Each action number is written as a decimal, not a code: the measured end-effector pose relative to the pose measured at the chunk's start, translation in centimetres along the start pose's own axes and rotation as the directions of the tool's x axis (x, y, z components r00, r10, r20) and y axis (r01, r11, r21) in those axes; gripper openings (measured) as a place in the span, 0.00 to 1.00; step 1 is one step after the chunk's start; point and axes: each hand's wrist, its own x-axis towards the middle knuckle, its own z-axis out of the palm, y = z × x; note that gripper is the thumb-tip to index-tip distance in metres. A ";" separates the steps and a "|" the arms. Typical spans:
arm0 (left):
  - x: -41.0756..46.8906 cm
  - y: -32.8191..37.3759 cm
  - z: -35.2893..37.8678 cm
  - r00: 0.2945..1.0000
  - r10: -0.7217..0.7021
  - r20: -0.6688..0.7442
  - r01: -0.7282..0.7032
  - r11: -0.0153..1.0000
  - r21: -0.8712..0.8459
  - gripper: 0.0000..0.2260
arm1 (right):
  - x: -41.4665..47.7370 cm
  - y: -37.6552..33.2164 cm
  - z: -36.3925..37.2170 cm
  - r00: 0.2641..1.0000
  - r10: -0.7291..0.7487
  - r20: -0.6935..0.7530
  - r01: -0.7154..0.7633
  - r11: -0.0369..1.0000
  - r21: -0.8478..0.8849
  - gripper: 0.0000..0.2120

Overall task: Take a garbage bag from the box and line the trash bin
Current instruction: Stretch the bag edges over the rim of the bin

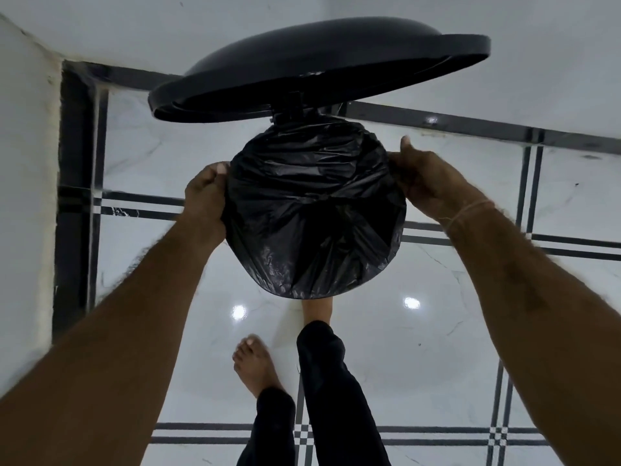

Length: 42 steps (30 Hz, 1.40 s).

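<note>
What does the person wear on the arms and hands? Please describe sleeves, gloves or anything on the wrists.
Both forearms are bare and hairy, with no sleeve in view. The left hand and right hand wear no gloves. A thin pale thread goes round the right wrist.

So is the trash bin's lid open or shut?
Open. The lid is tipped up at the back, with a clear gap between its front edge and the black garbage bag spread below it.

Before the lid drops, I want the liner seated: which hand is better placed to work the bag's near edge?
Probably the left hand: it grips the garbage bag lower on the side, closer to the near edge. The right hand grips it higher, toward the hinge of the lid.
</note>
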 end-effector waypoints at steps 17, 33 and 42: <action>-2.2 -0.7 1.4 0.915 0.403 0.007 -0.383 0.863 0.330 0.29 | 0.3 0.7 2.2 0.979 -0.072 -0.188 0.005 0.943 -0.333 0.34; -0.4 -2.1 1.5 0.856 0.517 -0.014 -0.471 0.791 0.391 0.28 | 0.6 7.1 13.4 0.976 -0.029 0.215 0.178 0.675 -0.716 0.24; 0.1 -2.4 1.5 0.838 0.546 -0.009 -0.505 0.782 0.365 0.26 | 4.1 7.8 13.4 0.982 0.042 0.182 0.120 0.604 -0.788 0.32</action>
